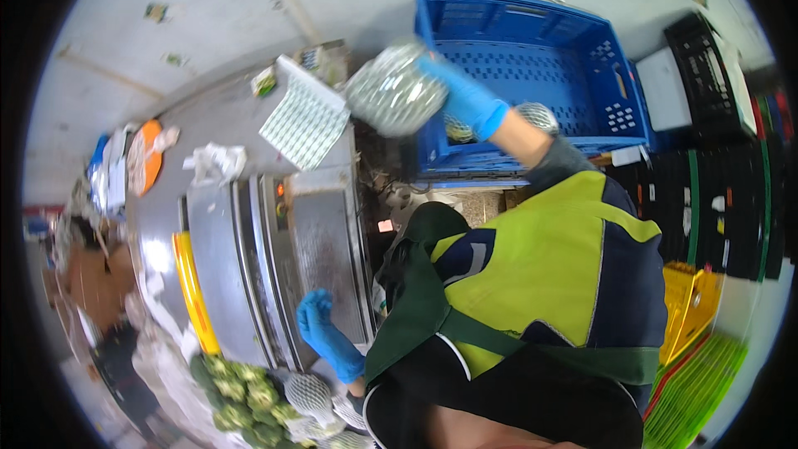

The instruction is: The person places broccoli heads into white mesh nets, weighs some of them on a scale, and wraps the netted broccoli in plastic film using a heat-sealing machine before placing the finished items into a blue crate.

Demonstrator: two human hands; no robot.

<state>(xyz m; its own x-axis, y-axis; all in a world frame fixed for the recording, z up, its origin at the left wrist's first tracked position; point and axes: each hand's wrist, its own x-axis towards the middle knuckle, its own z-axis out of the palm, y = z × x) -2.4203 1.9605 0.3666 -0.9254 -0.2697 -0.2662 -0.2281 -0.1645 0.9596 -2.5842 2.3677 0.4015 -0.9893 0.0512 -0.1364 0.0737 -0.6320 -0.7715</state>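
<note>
My right hand (472, 101), in a blue glove, grips a round, shiny film-wrapped bundle (397, 90) with a pale netted look; motion blurs it, and what lies inside is hard to make out. It hangs at the left edge of a blue crate (532, 154), where a similar netted bundle (539, 116) rests inside. My left hand (328, 334), also gloved in blue, is held over the lower part of a metal wrapping machine (320, 241). Its fingers are curled together, and nothing shows in them.
Loose broccoli heads (241, 395) lie at the lower left, beside white-netted bundles (309, 393). A sheet of labels (306, 123) lies on the metal table (179, 170). Stacked black crates (702, 199), a yellow crate (690, 308) and green crates (698, 391) stand at the right.
</note>
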